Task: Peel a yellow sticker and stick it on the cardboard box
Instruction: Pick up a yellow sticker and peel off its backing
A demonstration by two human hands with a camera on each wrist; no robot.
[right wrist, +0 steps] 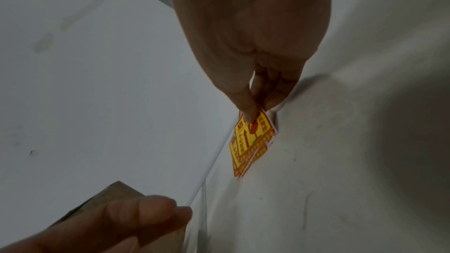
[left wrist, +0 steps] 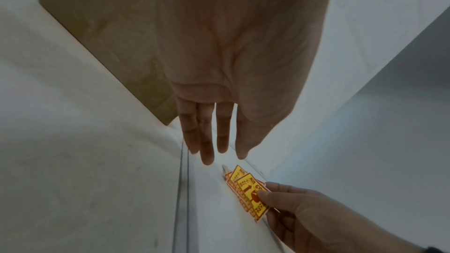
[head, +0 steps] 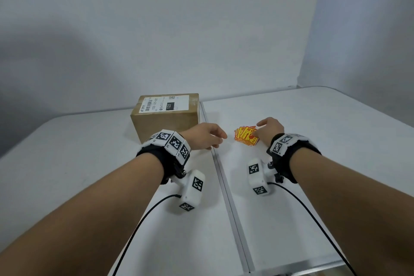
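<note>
A brown cardboard box (head: 166, 116) with a white shipping label on top stands at the table's back, left of the seam. A small pile of yellow stickers (head: 246, 136) with red print lies right of the seam. My right hand (head: 267, 130) pinches the top yellow sticker (left wrist: 253, 193) between thumb and fingers, its near corner tilted off the pile (right wrist: 253, 138). My left hand (head: 207, 135) hovers in front of the box's right corner with straight, relaxed fingers (left wrist: 207, 141) pointing toward the stickers, holding nothing.
A metal seam (head: 226, 188) runs front to back between the two white table halves (head: 67, 163). Black cables (head: 143, 219) trail from both wrist cameras toward the front edge. A plain wall stands behind the table.
</note>
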